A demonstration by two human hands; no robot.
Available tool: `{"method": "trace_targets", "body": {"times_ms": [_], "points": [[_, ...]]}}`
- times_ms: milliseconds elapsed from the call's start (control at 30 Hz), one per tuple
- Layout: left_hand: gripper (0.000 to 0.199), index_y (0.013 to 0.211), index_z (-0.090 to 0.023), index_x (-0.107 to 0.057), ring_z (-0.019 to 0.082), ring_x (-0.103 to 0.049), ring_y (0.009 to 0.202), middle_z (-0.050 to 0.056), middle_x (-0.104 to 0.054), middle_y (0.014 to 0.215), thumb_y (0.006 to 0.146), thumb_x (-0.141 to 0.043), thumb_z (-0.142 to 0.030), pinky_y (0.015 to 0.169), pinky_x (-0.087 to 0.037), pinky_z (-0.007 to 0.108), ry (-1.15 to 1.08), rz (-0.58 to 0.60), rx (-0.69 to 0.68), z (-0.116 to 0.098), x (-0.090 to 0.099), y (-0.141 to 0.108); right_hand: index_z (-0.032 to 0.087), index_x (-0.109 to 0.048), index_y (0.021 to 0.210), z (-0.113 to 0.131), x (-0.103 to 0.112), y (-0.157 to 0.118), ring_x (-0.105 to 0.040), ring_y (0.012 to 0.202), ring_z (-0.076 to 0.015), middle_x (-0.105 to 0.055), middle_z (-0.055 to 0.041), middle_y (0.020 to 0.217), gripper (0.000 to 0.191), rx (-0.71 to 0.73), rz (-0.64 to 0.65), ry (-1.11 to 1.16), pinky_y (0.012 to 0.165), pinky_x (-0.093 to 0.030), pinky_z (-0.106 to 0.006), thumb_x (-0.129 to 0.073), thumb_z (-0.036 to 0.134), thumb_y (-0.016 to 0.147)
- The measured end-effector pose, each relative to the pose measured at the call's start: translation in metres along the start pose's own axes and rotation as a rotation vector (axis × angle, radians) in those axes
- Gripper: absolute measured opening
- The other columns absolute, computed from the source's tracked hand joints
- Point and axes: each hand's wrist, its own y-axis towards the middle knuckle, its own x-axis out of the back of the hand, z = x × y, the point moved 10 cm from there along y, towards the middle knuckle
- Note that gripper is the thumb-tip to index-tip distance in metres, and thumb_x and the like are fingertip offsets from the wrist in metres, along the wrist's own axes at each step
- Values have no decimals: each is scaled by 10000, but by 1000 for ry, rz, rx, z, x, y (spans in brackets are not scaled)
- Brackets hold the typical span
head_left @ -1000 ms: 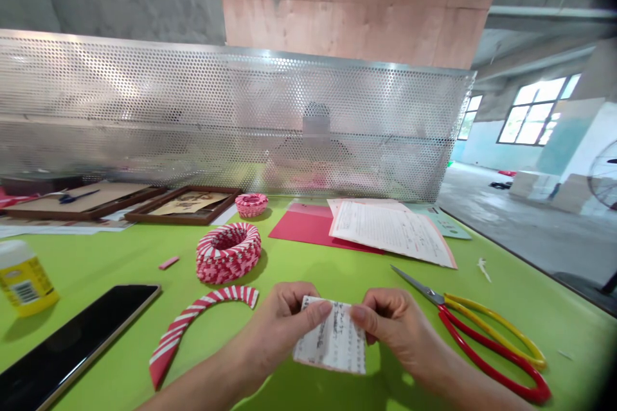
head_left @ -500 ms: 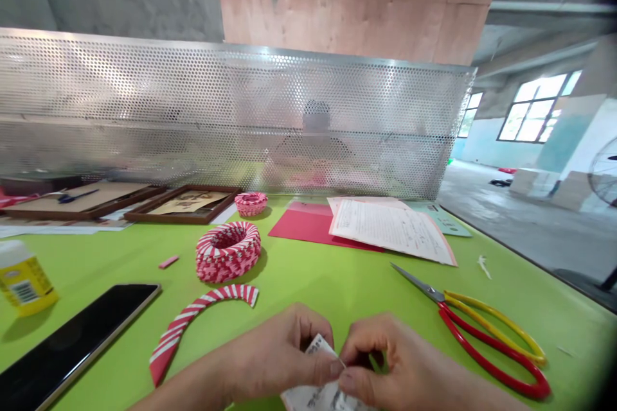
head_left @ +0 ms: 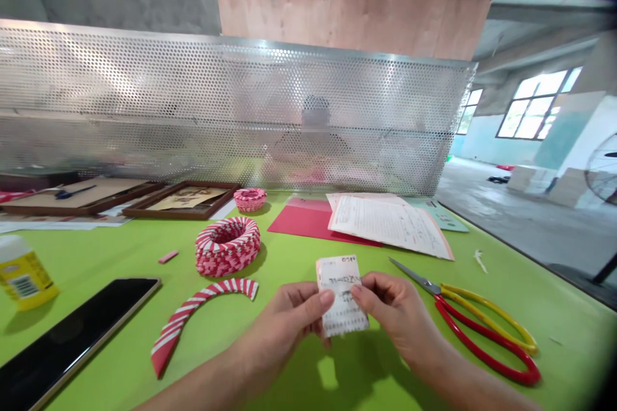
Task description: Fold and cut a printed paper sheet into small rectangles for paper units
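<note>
My left hand (head_left: 288, 321) and my right hand (head_left: 396, 313) pinch a small folded slip of printed paper (head_left: 341, 295) between thumbs and fingers, above the green table (head_left: 294, 257). Left of my left hand lies a curved red-and-white woven paper arc (head_left: 199, 314). Farther back sits a woven red-and-white paper ring (head_left: 227, 246). Near my right hand are scissors (head_left: 463, 327) with red and yellow loop handles, their blades pointing away to the left.
A black phone (head_left: 72, 327) and a yellow glue bottle (head_left: 24, 273) stand at the left. Printed papers (head_left: 390, 225) lie on a red folder (head_left: 308, 221) at the back, near a small woven basket (head_left: 250, 200) and wooden frames (head_left: 180, 202). A perforated metal screen (head_left: 231, 109) stands behind, with a person (head_left: 315, 135) beyond it.
The paper slip has risen from low between my hands, where it was bent, and now stands flatter and higher. Both hands have moved up and apart slightly.
</note>
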Motion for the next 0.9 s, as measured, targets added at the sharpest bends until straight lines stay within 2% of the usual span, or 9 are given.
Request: {"method": "trace_targets", "body": {"times_ms": [133,267,400,533,667,733,800,833,900], "points": [[260,643,-96,-642,90,-433,488,23,-561,551,710,-598,-344,479,-332,203,137,-141,-25,3,15,0,137,-600,651,-3,-1,-1,-499,541,-113,-589,-7,600,234,3,-2,-33,513,-395,-235,-586,365,703],[279,623,-98,-637,90,-429,483,18,-559,535,712,-589,-359,478,-311,202,187,-146,-29,0,16,1,136,-599,654,-4,-3,-2,-498,547,-118,-587,-10,603,253,1,3,-53,518,-391,-242,-581,383,703],[263,605,-101,-621,80,-408,466,8,-551,522,709,-595,-340,462,-287,199,201,-173,-41,-3,21,1,156,-620,732,10,1,0,-499,609,-122,-585,-7,644,235,18,-7,-154,556,-390,-242,-517,366,761],[265,623,-102,-604,76,-400,474,3,-536,534,735,-567,-340,466,-291,199,217,-209,-70,-5,29,1,176,-586,933,30,44,5,-519,697,-142,-618,-35,796,263,9,-170,-346,619,-405,-265,-514,358,757],[254,635,-106,-592,73,-392,485,0,-532,549,737,-568,-337,477,-300,198,226,-237,-68,-5,34,0,179,-543,996,40,99,-11,-530,875,-203,-598,-83,962,303,72,-181,-650,743,-409,-325,-513,352,749],[246,650,-106,-594,73,-395,488,1,-538,560,742,-563,-333,481,-302,198,240,-229,-66,-5,33,0,181,-519,1034,34,134,-31,-536,888,-226,-581,-103,1000,318,35,-222,-848,712,-429,-340,-482,333,757],[242,655,-109,-595,75,-399,491,-2,-540,560,743,-561,-332,485,-306,200,245,-228,-74,-7,32,0,177,-508,1049,21,163,-53,-532,911,-241,-560,-118,1059,326,-44,-210,-1050,723,-431,-354,-456,290,748],[245,644,-112,-592,75,-399,489,-6,-536,552,743,-560,-333,485,-306,200,247,-235,-79,-7,32,0,164,-509,1054,16,174,-62,-522,935,-256,-552,-126,1075,354,-58,-211,-1085,777,-407,-372,-484,255,712],[255,598,-116,-580,72,-391,476,-16,-519,518,734,-568,-331,479,-299,197,254,-262,-89,-10,33,-2,142,-500,1079,7,182,-73,-505,971,-263,-538,-130,1101,409,-68,-149,-1190,836,-372,-374,-474,197,674]]}}
